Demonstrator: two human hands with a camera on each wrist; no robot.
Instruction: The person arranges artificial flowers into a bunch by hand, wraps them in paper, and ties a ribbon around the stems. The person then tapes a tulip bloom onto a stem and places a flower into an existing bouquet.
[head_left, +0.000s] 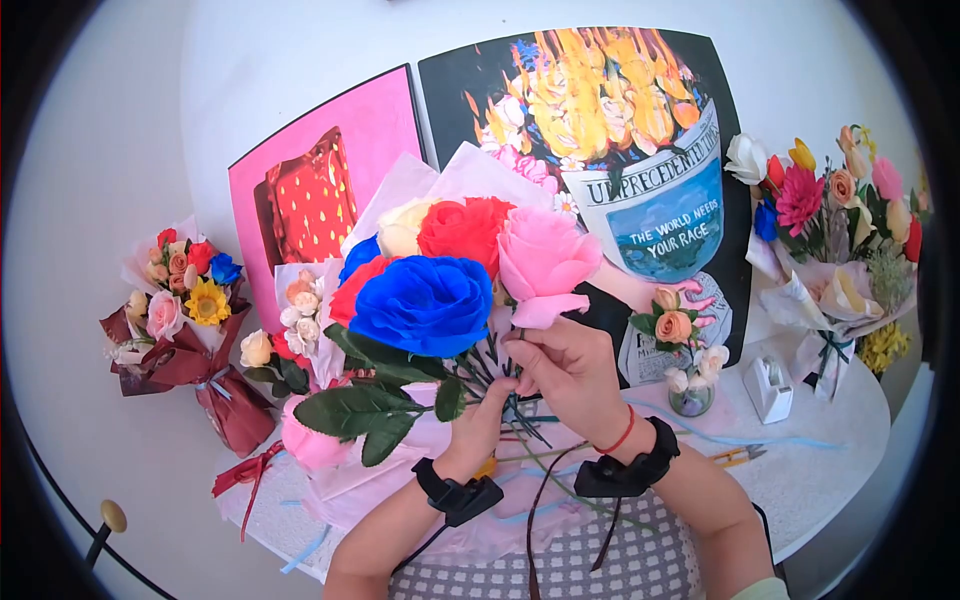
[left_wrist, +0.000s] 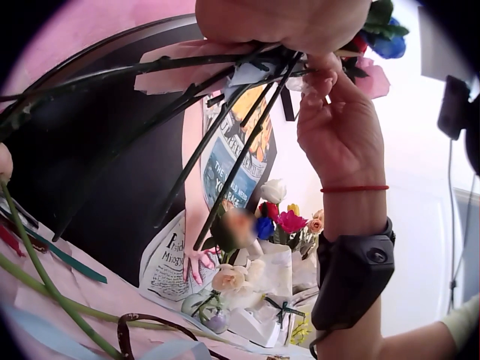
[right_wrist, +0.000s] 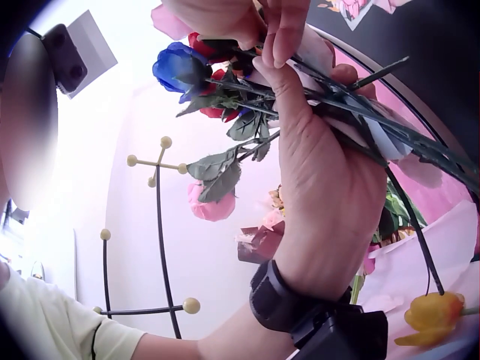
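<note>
My left hand (head_left: 478,425) grips a bundle of artificial flower stems (left_wrist: 225,127), with the thumb across them and the bare stem ends spreading out below. Above it fan out a large blue rose (head_left: 425,305), a red rose (head_left: 460,235), a cream rose (head_left: 405,228) and a pink rose (head_left: 545,262), backed by pale pink wrapping paper (head_left: 490,180). Just under the pink rose, my right hand (head_left: 575,385) pinches at its stem, fingers curled close to the left thumb. Dark green leaves (head_left: 360,410) stick out to the left; a second pink rose (right_wrist: 212,202) hangs below them.
Ribbons, including a pale blue one (head_left: 720,437), and yellow-handled snips (head_left: 738,457) lie on the white table (head_left: 850,430). A tape dispenser (head_left: 768,390) and a small glass vase (head_left: 691,400) stand behind. Wrapped bouquets flank both sides; a yellow flower (right_wrist: 431,319) lies on paper.
</note>
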